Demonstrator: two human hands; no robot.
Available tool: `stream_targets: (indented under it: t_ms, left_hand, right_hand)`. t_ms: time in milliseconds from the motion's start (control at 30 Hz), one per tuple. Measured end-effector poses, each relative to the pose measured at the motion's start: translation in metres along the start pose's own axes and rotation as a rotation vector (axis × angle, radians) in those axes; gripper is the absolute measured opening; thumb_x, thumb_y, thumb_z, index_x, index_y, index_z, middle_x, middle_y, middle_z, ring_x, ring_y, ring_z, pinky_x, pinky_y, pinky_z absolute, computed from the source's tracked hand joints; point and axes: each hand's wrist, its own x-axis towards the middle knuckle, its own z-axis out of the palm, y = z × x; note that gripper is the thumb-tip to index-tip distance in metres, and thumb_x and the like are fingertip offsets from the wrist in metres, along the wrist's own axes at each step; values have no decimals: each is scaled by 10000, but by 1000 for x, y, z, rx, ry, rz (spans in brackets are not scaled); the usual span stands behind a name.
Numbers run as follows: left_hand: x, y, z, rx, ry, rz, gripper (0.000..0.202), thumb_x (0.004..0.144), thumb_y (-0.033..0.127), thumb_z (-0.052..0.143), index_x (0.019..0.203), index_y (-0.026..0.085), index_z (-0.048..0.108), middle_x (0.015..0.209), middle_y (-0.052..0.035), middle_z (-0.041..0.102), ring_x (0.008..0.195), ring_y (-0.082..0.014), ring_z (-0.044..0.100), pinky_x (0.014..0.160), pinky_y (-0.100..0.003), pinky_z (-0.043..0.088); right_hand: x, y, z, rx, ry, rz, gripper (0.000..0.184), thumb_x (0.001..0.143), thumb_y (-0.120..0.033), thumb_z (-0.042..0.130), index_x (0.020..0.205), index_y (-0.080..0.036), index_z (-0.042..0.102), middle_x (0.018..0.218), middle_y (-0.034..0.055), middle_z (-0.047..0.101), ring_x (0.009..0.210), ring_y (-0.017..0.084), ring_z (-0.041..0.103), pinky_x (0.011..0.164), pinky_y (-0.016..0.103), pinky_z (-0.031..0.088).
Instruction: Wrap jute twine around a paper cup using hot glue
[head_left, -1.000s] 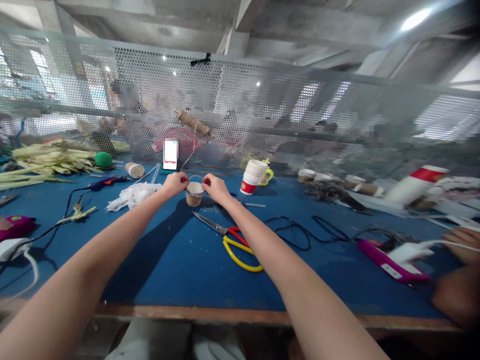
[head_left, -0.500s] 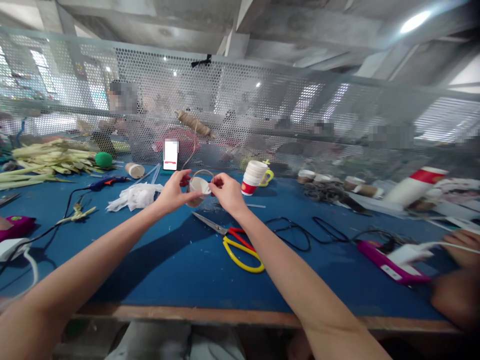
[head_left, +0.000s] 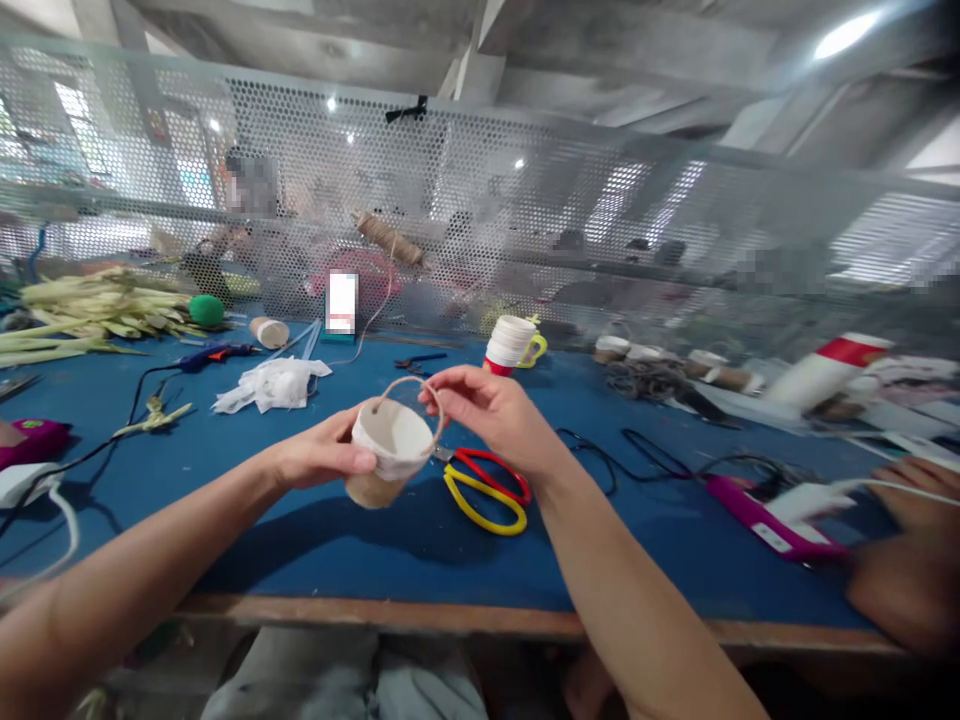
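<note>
My left hand [head_left: 334, 447] is wrapped round the side of a small cup [head_left: 379, 482], its thumb on the white upper band. The cup is tan below and white at the rim, tilted so its pale inside shows. A thin cord handle [head_left: 409, 380] arches over the opening. At the right of that arch, my right hand [head_left: 480, 405] pinches the cord between thumb and fingers. Just beyond the cup lie scissors [head_left: 487, 490] with one red and one yellow handle; their blades are mostly hidden behind the cup.
Stacked paper cups [head_left: 510, 342] stand behind my right hand. White cloth [head_left: 274, 385], a glue gun [head_left: 214, 357] and a phone [head_left: 342, 303] are to the left. A purple power strip [head_left: 772, 525] lies right, near another person's hand [head_left: 919, 490]. A perforated screen [head_left: 600, 210] runs along the back.
Both hands have brought the cup nearer and lower. My left hand now grips its side instead of the rim area, and my right hand holds the cord handle.
</note>
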Motion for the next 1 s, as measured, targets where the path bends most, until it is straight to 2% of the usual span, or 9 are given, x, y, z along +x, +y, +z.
stream_targets:
  t_ms: [100,233,433,800,933,1000]
  left_hand:
    - [-2,0,6,-65,-127,-60,652,544,369,735,1092,105,499,978,-126,615,836,-237,586,734,-331,446]
    - [-3,-1,12,-131,-201,-117,587,555,382,708,1043,86,567,894,-115,653,762,-225,601,739,-340,452]
    - [-4,-2,15,-134,-206,-225,562,528,416,716,972,84,626,777,-110,673,822,-283,613,858,-411,411]
    - [-3,-5,14,-117,-187,-225,551,529,428,723,952,90,622,795,-100,665,821,-269,609,860,-403,404]
    - [0,-3,8,25,-165,-188,638,532,505,723,1005,107,568,860,-90,630,788,-223,583,768,-344,435]
    - [2,-2,5,179,-93,-136,717,520,500,743,1083,130,501,885,-75,603,779,-197,561,714,-307,439]
  right_hand:
    - [-3,-4,6,-15,-156,5,189,742,-290,639,879,-164,605,841,33,621,732,116,572,661,248,473]
    - [-7,-10,14,-163,-173,-98,120,757,-258,622,831,-164,636,830,28,601,714,108,559,639,228,460]
    - [-7,-16,15,-401,-167,-238,82,793,-217,575,764,-187,645,765,24,621,700,117,578,641,230,461]
    - [-6,-8,21,-426,-122,-269,96,791,-223,584,740,-168,644,740,30,620,684,120,575,631,231,453]
    - [-3,-3,18,-500,-85,-276,102,796,-206,572,736,-156,637,731,34,625,676,123,574,628,230,446]
    - [0,0,15,-545,-44,-250,112,802,-196,552,730,-158,629,732,36,631,673,126,575,629,235,446]
